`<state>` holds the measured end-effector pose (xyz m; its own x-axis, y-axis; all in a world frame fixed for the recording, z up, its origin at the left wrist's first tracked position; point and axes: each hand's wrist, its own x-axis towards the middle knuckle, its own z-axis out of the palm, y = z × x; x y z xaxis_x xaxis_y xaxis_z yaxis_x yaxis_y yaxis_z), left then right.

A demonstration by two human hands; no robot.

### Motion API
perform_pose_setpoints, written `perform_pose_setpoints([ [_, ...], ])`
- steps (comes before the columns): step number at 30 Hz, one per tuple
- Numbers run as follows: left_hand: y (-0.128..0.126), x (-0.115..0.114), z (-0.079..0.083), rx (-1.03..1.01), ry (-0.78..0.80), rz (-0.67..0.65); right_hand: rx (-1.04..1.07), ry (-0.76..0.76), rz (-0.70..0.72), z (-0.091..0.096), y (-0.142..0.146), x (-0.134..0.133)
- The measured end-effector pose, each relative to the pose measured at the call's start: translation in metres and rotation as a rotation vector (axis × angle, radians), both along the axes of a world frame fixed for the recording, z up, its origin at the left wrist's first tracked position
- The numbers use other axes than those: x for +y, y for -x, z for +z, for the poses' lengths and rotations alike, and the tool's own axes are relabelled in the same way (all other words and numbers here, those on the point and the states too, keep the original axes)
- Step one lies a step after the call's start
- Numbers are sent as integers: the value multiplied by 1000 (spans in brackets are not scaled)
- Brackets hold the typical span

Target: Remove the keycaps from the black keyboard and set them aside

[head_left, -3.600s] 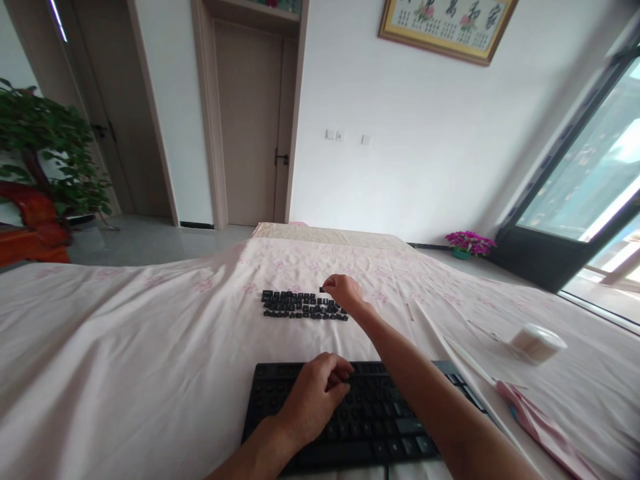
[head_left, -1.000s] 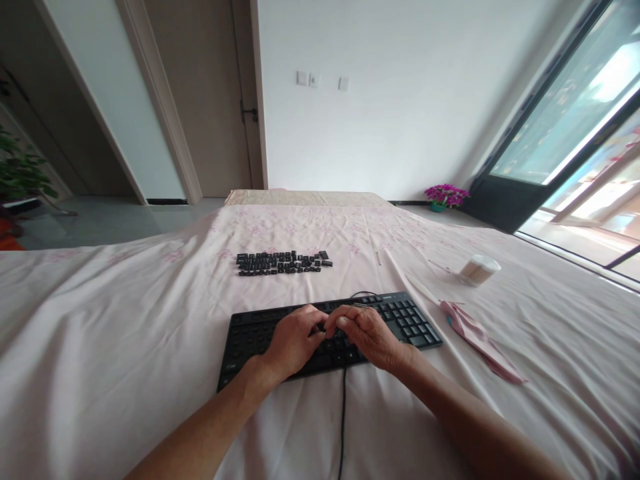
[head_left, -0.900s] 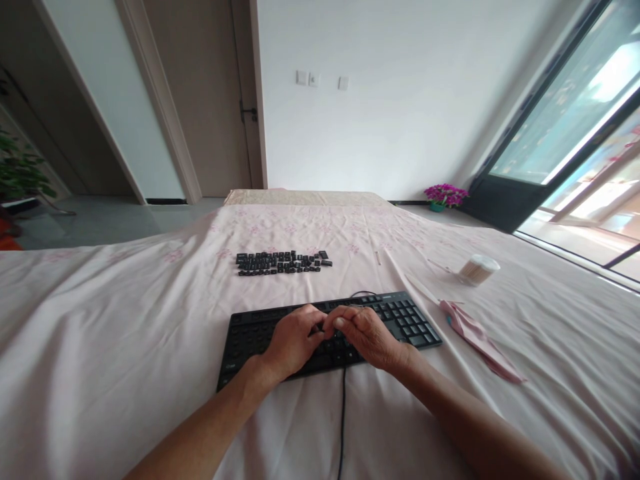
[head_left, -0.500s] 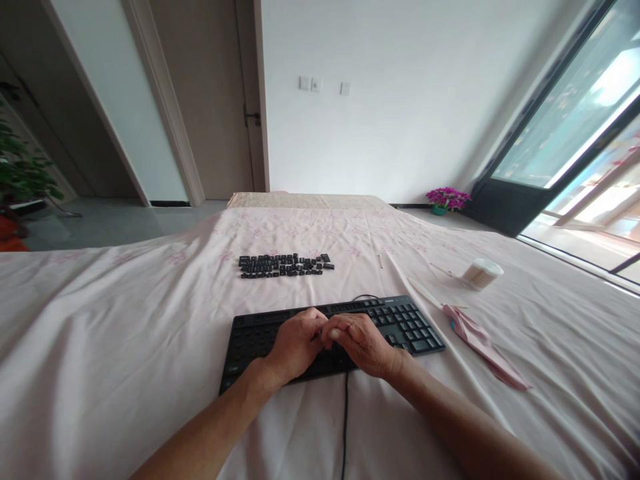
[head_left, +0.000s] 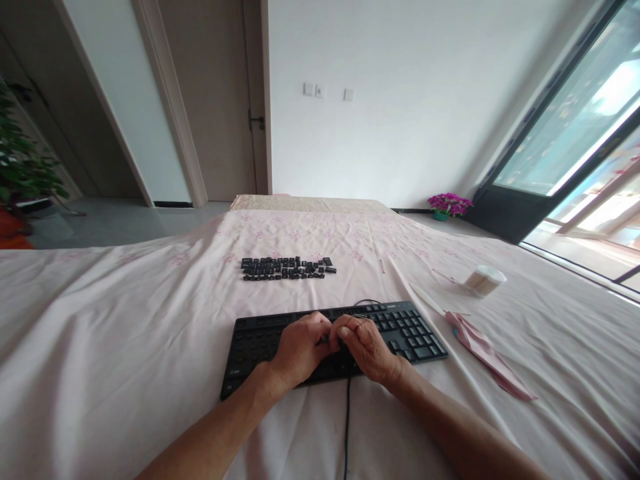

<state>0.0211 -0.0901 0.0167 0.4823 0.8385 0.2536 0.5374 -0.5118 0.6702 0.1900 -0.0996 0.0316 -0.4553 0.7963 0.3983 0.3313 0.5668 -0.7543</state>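
Observation:
A black keyboard [head_left: 417, 337] lies on the pink sheet in front of me, with empty sockets on its left part. My left hand [head_left: 299, 351] and my right hand [head_left: 369, 347] rest on its middle, fingers curled, fingertips meeting in a pinch over the keys. What the fingers pinch is hidden. Farther away, several loose black keycaps [head_left: 287, 268] lie in neat rows on the sheet, apart from both hands.
The keyboard's cable [head_left: 347, 427] runs toward me. To the right lie a folded pink cloth [head_left: 484, 355], thin sticks and a round tub of cotton swabs [head_left: 483, 280]. Purple flowers [head_left: 447, 203] and glass doors stand at the far right, a green plant [head_left: 20, 167] at the left.
My right hand came back from the keycap rows to the keyboard and met the left hand there. Over the last second both hands stayed pinched together while the view drifted slightly.

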Motion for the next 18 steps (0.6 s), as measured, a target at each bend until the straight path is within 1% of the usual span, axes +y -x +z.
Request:
perform_pose_setpoints([
  [5,-2,-1,-2,-7,-62,-32,-22,-133,10,-6,-2,-3],
  [11,-4,-4,-4,-10,-142,-64,-43,-286,43,-5,-6,-7],
  [14,-4,-5,-4,-5,-146,-75,-46,-324,60,-4,-6,-8],
  [18,-4,-5,-4,-11,-133,-93,-54,-339,59,-4,-6,-8],
])
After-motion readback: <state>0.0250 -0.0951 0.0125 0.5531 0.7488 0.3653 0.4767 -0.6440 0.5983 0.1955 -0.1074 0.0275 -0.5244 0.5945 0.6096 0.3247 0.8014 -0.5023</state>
